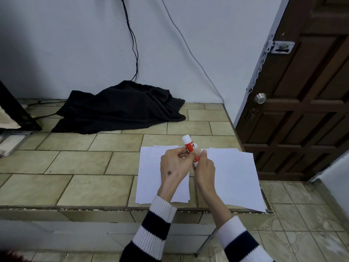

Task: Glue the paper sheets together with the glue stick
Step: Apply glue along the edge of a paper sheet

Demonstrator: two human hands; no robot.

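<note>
Black cloth [120, 108] behind paper sheets [234, 178]; door [302, 110] right.

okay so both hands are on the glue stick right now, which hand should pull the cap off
Probably the left hand. It grips the glue stick just below the white cap, which points up and away, while the right hand holds the lower end. The right can steady the stick above the paper sheets.

A crumpled black cloth [120, 108] lies at the back of the tiled bench [75, 163], against a pale wall. Black cables [132, 38] hang down the wall to it. At right stands a dark wooden door [302, 103] with a round metal knob [260, 98].
</note>
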